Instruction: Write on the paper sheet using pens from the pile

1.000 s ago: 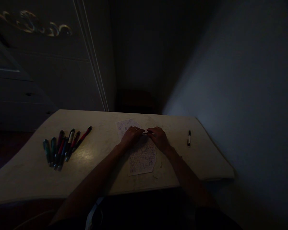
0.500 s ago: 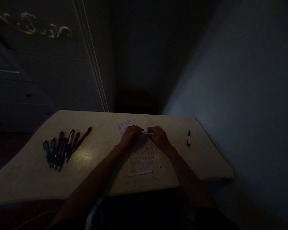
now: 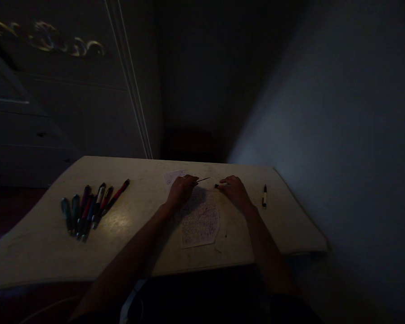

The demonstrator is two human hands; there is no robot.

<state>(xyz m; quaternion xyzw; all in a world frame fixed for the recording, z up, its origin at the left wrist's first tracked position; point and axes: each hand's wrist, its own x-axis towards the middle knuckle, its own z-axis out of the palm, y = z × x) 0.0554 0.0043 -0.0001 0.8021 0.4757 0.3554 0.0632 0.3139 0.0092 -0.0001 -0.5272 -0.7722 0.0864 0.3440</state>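
My left hand (image 3: 183, 190) is closed above the upper part of a paper sheet (image 3: 200, 227) covered in dense writing. From its fingertips a thin dark pen refill (image 3: 203, 180) points to the right. Just right of the sheet, my right hand (image 3: 234, 190) is closed around a pen barrel; only its short dark end (image 3: 216, 186) shows beyond the fingers, and the rest is hidden in the hand. A gap separates the refill's tip from the barrel. Another written paper (image 3: 173, 176) lies partly behind my left hand.
Several pens (image 3: 89, 209) lie in a loose group at the left of the pale table (image 3: 138, 252). A single black-and-white pen (image 3: 264, 197) lies on the right. A wall (image 3: 357, 157) borders the right side, and a cabinet (image 3: 87, 112) stands at back left.
My hands have moved apart, the right one shifting right. The refill now sticks out free from my left hand, and the dark barrel end shows at my right fingertips.
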